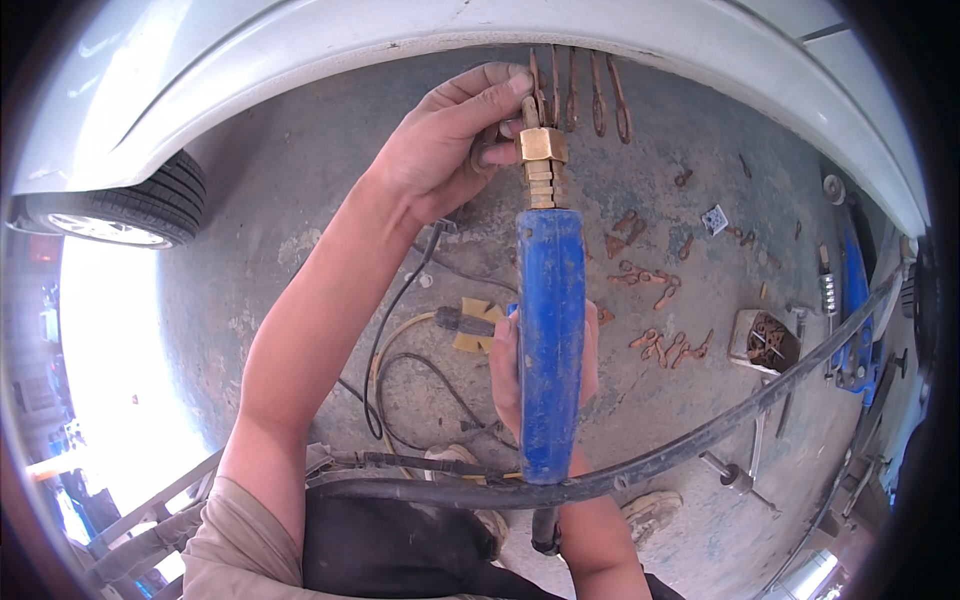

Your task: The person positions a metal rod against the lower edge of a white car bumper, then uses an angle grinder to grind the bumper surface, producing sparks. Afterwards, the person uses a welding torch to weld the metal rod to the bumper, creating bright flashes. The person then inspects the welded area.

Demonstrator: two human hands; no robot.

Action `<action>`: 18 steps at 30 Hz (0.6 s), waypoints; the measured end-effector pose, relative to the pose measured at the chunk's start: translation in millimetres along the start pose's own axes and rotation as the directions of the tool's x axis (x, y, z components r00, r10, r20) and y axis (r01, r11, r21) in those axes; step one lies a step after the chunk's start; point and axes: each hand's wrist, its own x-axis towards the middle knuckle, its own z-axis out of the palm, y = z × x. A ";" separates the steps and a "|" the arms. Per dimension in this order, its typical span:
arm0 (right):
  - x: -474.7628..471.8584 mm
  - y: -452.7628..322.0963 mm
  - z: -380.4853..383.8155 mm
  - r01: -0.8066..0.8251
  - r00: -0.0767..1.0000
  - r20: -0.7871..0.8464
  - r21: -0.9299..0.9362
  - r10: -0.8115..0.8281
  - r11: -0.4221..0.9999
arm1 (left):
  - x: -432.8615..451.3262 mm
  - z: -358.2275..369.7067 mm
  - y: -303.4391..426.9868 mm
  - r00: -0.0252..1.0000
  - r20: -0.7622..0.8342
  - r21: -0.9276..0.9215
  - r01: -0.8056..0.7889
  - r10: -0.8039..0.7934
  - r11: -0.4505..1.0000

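A blue spot-welding gun (551, 337) with a brass hex nut (542, 145) at its front points up at the white car's sill. My right hand (506, 367) is wrapped around its grip, mostly hidden behind the gun body. Thumb and fingers of my left hand (480, 112) pinch a copper-coloured pull tab (535, 79) beside the gun's tip. To the right of it, several similar slotted tabs (622, 112) stand in a row along the sill's lower edge. Whether the tip touches the pinched tab is hard to tell.
Copper tabs (660, 277) lie scattered on the concrete floor near a cut-open container (742, 341) of more. A thick black cable (705, 439) crosses in front of me. Thin cords (375, 375) loop at left. A slide hammer (735, 478) and blue tool (855, 300) lie right.
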 end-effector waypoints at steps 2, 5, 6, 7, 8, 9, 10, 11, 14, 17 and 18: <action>-1.8 0.4 0.7 0.020 1.000 0.000 -0.025 -0.020 0.999 | -0.3 -1.6 -0.9 1.000 -0.013 0.012 -0.005 0.005 1.000; -6.1 -0.2 2.8 -0.047 0.998 0.028 -0.008 0.047 0.999 | 1.8 -4.0 -0.9 1.000 0.017 0.008 -0.018 0.018 1.000; -8.6 -1.8 2.6 -0.155 0.987 0.057 0.060 0.152 0.986 | 2.4 -4.2 -0.8 1.000 0.016 -0.004 -0.007 0.007 1.000; -8.8 -0.9 5.9 -0.179 0.983 0.055 0.088 0.174 0.980 | 2.7 -4.2 -0.8 1.000 0.023 -0.007 -0.006 0.006 1.000; -10.4 -2.1 6.8 -0.201 0.979 0.052 0.117 0.197 0.973 | 3.1 -3.7 -0.7 1.000 0.006 0.008 0.003 -0.003 1.000; -10.0 -1.1 10.4 -0.140 0.990 0.011 0.106 0.139 0.985 | 2.9 -3.0 -0.2 1.000 0.028 -0.005 -0.007 0.008 1.000; -10.1 -1.2 12.0 -0.098 0.995 -0.001 0.076 0.099 0.992 | 2.7 -2.1 0.2 1.000 0.025 -0.001 -0.010 0.010 1.000; -10.2 -1.6 13.7 -0.057 0.998 -0.014 0.044 0.058 0.997 | 2.6 -0.7 0.2 1.000 -0.009 0.022 -0.008 0.008 1.000; -10.3 -3.9 14.2 -0.090 0.996 -0.009 0.015 0.090 0.996 | 2.6 4.2 -1.7 0.997 -0.065 0.090 -0.024 0.030 0.996; -11.9 -7.7 16.2 -0.180 0.983 -0.028 0.084 0.183 0.980 | 2.7 5.4 -1.0 0.997 -0.080 0.082 -0.001 0.008 0.997; -11.4 -7.2 15.6 -0.122 0.992 -0.005 0.015 0.122 0.992 | 2.5 5.0 -0.8 0.997 -0.075 0.076 0.008 -0.003 0.997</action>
